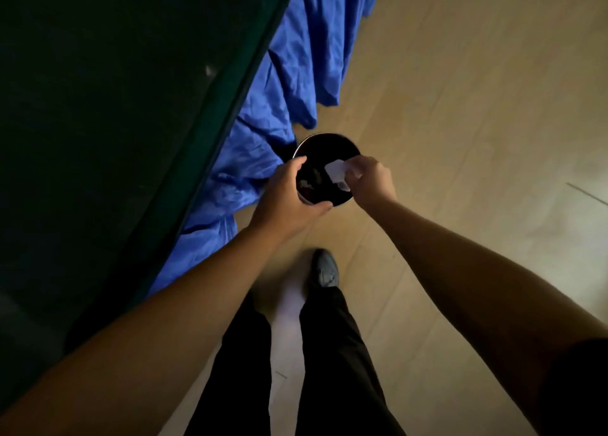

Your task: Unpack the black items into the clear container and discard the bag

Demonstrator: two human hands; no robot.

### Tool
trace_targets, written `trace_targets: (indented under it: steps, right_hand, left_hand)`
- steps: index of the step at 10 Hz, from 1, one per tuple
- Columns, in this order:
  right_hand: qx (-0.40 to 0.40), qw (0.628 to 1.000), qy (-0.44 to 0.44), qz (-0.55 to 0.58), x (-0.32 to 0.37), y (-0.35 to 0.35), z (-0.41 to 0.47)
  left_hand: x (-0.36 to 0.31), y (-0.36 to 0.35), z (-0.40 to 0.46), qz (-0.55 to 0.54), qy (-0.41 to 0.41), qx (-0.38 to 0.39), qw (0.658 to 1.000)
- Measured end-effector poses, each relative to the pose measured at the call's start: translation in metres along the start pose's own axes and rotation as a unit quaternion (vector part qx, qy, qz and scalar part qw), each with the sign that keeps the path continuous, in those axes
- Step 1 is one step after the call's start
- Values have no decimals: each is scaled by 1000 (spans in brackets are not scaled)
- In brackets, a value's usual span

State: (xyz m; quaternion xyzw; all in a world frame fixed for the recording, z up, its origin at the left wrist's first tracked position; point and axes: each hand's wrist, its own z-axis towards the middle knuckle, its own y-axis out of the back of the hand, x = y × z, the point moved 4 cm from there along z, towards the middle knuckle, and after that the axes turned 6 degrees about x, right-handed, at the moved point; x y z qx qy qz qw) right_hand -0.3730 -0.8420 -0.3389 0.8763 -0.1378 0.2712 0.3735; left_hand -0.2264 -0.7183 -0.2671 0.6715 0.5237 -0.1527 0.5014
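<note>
A round black bin [325, 144] with a shiny rim stands on the wooden floor below me. My right hand [370, 180] pinches a small pale crumpled bag [336, 171] over the bin's open mouth. My left hand [289, 198] curls around the bin's near left rim, thumb and fingers spread on either side of it. Dark scraps lie inside the bin. The clear container and the black items are out of view.
A dark green table top [98, 139] fills the left, with a blue cloth [289, 83] hanging from its edge down to the floor beside the bin. My legs in black trousers and a grey shoe [324, 269] stand on the light wooden floor [477, 106].
</note>
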Motion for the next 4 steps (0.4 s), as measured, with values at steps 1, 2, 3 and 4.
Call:
trace_targets:
  steps: [1, 2, 3, 4]
  right_hand:
    - [62, 998, -29, -18, -23, -33, 37]
    - [133, 989, -61, -5, -36, -52, 51]
    - [91, 994, -47, -27, -39, -43, 48]
    - [47, 999, -14, 6, -25, -22, 27]
  left_hand:
    - [24, -6, 12, -2, 8, -7, 1000]
    - [36, -6, 17, -2, 16, 3, 1000]
    - [34, 1, 17, -16, 5, -14, 1000]
    - [20, 11, 9, -26, 6, -21, 999]
